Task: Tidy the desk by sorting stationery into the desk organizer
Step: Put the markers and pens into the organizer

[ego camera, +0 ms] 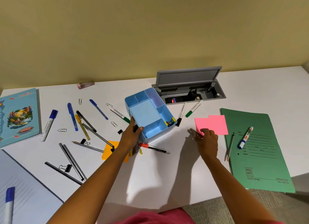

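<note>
Head view. Grips the blue organizer (143,111) at its near-left corner with the left hand (132,135), thumb hooked over the rim and fingers curled round the outer wall. Pinches a small metal clip (192,133) in the curled fingers of the right hand (207,138), beside the pink notes (215,123). Organizer mid-desk, with coloured clips (169,123) in its near-right pocket. Pens (72,116) scattered left across the white desk (158,173).

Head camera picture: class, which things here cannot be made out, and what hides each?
Head view:
Small metal thing in the right hand: fingers cover it.
Small items in the organizer corner: tiny, behind its wall.
Blue marker, bottom left: cut off by the frame edge.
</note>
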`<control>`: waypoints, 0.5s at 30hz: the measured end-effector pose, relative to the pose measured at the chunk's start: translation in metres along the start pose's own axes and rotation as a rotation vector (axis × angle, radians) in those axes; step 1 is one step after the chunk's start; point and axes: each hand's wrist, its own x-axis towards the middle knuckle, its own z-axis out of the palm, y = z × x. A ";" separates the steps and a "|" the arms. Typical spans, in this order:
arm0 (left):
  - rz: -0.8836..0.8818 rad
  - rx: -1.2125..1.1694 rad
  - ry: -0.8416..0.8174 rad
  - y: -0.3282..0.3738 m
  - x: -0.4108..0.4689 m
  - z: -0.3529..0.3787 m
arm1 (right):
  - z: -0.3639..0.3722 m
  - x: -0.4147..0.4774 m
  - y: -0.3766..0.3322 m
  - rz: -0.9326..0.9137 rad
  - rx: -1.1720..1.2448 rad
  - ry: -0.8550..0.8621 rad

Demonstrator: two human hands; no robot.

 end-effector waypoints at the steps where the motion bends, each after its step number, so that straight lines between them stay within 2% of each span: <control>1: 0.006 0.004 0.000 0.000 0.001 0.000 | 0.001 -0.004 0.004 0.000 -0.033 -0.025; 9: 0.017 0.050 0.009 -0.001 0.000 -0.001 | 0.007 -0.016 0.016 0.033 -0.078 -0.104; 15: 0.036 0.055 0.006 0.000 -0.001 -0.002 | 0.007 -0.017 0.013 0.019 0.102 0.000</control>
